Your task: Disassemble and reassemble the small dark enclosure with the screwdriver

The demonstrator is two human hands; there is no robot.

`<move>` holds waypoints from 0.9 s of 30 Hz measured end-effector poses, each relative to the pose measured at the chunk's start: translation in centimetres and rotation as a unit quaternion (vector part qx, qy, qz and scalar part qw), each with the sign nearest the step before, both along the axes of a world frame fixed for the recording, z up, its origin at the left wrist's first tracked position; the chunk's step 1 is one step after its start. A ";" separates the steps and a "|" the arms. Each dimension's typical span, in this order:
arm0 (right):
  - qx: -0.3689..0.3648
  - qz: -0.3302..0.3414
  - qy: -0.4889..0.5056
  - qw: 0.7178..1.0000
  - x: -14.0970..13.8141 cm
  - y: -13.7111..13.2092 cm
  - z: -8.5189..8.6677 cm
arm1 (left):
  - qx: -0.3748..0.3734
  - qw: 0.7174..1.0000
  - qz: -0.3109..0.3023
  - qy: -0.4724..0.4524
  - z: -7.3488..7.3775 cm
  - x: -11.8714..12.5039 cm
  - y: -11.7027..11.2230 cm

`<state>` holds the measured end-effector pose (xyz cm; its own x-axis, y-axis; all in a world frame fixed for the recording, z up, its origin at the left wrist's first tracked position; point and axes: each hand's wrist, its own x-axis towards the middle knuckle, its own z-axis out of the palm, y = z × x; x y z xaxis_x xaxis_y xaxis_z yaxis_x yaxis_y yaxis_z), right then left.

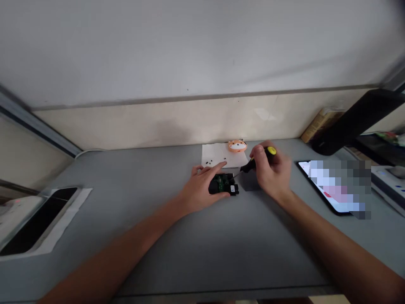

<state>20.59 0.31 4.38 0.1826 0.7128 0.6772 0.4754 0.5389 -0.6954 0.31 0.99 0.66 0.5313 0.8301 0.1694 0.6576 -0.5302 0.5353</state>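
Observation:
On the grey table lies a small black device with an exposed green circuit board. My left hand grips it from the left, thumb on the near edge and fingers along the far edge, covering part of it. Closed around a black and yellow screwdriver, my right hand holds it tilted, with the tip at the device's right part; whether it sits in a screw cannot be made out. Just behind, several tiny dark screws rest on a sheet of white paper.
An orange animal-faced case sits on the paper's back right. To the right are a lit phone, a black cylinder leaning by the wall and a box. A dark-screened device lies at left.

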 end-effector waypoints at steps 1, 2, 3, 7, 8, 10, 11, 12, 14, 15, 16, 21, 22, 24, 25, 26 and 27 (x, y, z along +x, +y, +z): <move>0.005 -0.003 -0.005 1.000 0.0 0.0 0.0 | -0.002 1.000 0.001 0.002 0.0 0.0 0.0; 0.009 -0.005 -0.010 1.000 0.0 0.0 0.0 | -0.002 1.000 0.002 0.003 0.1 0.0 0.0; 0.013 -0.005 -0.016 1.000 -0.1 0.0 0.0 | 0.000 1.000 0.002 0.002 0.1 0.0 0.0; 0.030 0.002 -0.035 0.999 -0.2 -0.1 0.2 | 0.010 1.000 0.010 0.003 0.0 0.1 -0.1; 0.033 0.002 -0.037 0.999 -0.3 -0.2 0.2 | 0.012 1.000 0.012 0.005 0.0 0.1 -0.1; 0.036 0.003 -0.041 0.999 -0.3 -0.2 0.2 | 0.016 1.000 0.011 0.008 0.0 0.1 -0.1; 0.037 0.004 -0.042 0.998 -0.3 -0.2 0.2 | 0.018 1.000 0.009 0.010 0.0 0.2 -0.1; 0.038 0.003 -0.042 0.998 -0.3 -0.2 0.2 | 0.020 1.000 0.006 0.011 0.0 0.2 -0.1; 0.039 -0.001 -0.042 0.998 -0.2 -0.1 0.2 | 0.022 1.000 0.005 0.012 -0.1 0.2 0.0; 0.038 -0.002 -0.043 0.998 -0.2 -0.1 0.1 | 0.023 1.000 0.004 0.012 -0.2 0.1 0.1; 0.036 -0.003 -0.044 0.998 -0.2 -0.1 0.1 | 0.023 1.000 0.003 0.013 -0.2 0.1 0.1; 0.021 0.004 -0.047 0.999 -0.3 -0.1 0.1 | 0.035 0.999 0.001 0.018 -0.4 0.1 0.1; 0.020 0.007 -0.045 0.999 -0.3 -0.1 0.1 | 0.036 0.999 0.002 0.020 -0.4 0.1 0.1; 0.018 0.011 -0.044 0.999 -0.4 -0.1 0.1 | 0.035 0.999 0.007 0.023 -0.3 0.2 0.1; 0.016 0.011 -0.044 0.999 -0.4 -0.1 0.1 | 0.035 0.999 0.011 0.023 -0.2 0.2 0.1; 0.015 0.009 -0.044 0.999 -0.4 -0.1 0.1 | 0.034 0.999 0.015 0.024 -0.2 0.3 0.0; 0.013 0.006 -0.046 0.999 -0.4 -0.1 0.1 | 0.034 0.999 0.017 0.024 -0.2 0.3 0.0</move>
